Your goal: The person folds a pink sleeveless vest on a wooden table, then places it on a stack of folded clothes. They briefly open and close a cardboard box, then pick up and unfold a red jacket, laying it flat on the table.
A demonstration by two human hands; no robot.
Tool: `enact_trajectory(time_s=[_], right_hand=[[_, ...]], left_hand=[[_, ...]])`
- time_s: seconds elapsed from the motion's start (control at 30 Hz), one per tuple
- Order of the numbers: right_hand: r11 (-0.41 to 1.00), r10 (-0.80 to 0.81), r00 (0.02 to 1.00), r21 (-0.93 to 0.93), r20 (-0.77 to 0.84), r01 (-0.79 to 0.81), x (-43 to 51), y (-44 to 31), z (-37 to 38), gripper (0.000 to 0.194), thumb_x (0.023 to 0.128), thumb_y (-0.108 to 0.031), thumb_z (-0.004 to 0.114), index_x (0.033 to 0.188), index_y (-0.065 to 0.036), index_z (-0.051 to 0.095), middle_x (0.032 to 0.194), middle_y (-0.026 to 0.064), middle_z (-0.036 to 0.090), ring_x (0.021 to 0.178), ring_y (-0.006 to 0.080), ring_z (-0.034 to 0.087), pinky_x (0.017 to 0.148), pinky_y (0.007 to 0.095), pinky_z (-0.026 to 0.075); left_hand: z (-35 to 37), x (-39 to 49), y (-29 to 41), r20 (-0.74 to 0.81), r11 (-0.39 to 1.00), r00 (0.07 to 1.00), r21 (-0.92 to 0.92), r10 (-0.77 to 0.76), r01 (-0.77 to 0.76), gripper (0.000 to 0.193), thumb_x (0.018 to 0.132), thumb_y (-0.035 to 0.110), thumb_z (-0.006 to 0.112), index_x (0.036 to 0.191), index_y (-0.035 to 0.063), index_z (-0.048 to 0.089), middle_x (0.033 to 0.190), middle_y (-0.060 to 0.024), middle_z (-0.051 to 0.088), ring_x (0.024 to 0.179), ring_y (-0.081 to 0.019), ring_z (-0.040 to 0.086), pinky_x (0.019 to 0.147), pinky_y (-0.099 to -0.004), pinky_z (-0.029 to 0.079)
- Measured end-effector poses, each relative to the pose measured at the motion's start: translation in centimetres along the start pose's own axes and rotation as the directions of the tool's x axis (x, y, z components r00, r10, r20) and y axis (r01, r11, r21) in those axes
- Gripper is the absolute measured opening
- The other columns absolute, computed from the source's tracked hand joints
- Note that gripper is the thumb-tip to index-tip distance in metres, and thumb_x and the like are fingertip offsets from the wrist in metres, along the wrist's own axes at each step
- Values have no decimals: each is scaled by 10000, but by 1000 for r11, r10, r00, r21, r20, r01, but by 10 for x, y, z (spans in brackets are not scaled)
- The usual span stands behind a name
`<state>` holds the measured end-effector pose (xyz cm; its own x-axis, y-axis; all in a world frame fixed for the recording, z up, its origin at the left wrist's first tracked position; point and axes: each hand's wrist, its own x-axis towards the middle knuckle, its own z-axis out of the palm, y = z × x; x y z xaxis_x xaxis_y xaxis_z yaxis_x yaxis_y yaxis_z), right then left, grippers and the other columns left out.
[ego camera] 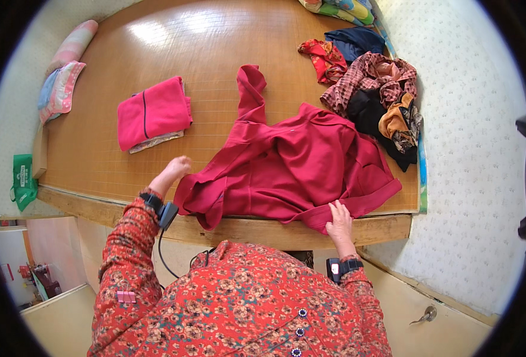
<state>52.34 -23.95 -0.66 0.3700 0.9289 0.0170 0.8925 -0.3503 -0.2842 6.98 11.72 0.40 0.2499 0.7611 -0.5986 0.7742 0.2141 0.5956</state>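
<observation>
A crimson long-sleeved garment (298,165) lies spread and rumpled along the front of the bed, one sleeve pointing away from me. Its wide hem band is at the right, and a gathered opening droops over the wooden edge at the left. My right hand (341,222) lies on the hem band with fingers extended and spread. Just beyond the garment's left end, my left hand (179,168) hovers with curled, slightly blurred fingers; nothing shows in it. Farther left is a folded stack with a bright pink piece (160,111) on top and patterned cloth beneath.
Rumpled clothes, including a houndstooth piece (356,82) and a black one (365,111), lie against the right wall. Folded bedding (60,91) sits at the far left above a green bag (24,183). A raised wooden edge (258,232) borders the brown mat (156,58).
</observation>
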Motion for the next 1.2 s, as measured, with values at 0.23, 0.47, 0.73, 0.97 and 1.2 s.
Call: enact_trajectory(time_s=[0.23, 0.47, 0.73, 0.97, 1.2], right_hand=[[996, 74, 966, 31, 247, -84, -11, 14, 4, 58, 676, -115, 645, 723, -149, 636, 947, 20, 594, 1071, 258, 510, 834, 428, 425], [964, 131, 976, 209, 174, -167, -54, 30, 4, 163, 694, -97, 674, 857, -95, 679, 1150, 114, 598, 1109, 278, 530, 967, 377, 413], [882, 237, 936, 347, 258, -319, -50, 38, 19, 249, 708, -97, 675, 954, -63, 675, 1179, 121, 587, 1101, 256, 554, 953, 333, 432], [515, 365, 760, 564, 537, -646, -7, 22, -8, 247, 813, -118, 649, 1024, 9, 649, 1046, 111, 657, 968, 168, 613, 862, 291, 474], [501, -111, 927, 826, 357, -258, 105, -120, -121, 258, 873, -104, 615, 1098, 21, 611, 1013, 81, 662, 942, 125, 601, 847, 251, 466]], left_hand=[[42, 59, 71, -4, 949, 965, 182, 264, -259, 388, 773, 237, 570, 1120, 71, 621, 1055, -145, 654, 968, -289, 622, 830, -371, 492], [60, 41, 45, 44, 826, 997, 558, 70, -82, 354, 777, 287, 554, 978, 4, 624, 998, -219, 639, 956, -361, 602, 827, -417, 474], [18, -3, -22, 227, 995, 972, 89, -61, 42, 359, 880, 361, 515, 924, 35, 657, 867, -114, 679, 772, -246, 630, 700, -356, 496], [22, -56, 47, 471, 664, 881, -670, 35, 332, 61, 884, 186, 585, 909, 131, 580, 745, 49, 576, 657, -73, 527, 611, -234, 434], [14, -91, 165, 319, 247, 789, -944, 525, 217, 187, 909, 113, 522, 1088, 63, 545, 1049, -66, 635, 944, -186, 628, 866, -344, 502]])
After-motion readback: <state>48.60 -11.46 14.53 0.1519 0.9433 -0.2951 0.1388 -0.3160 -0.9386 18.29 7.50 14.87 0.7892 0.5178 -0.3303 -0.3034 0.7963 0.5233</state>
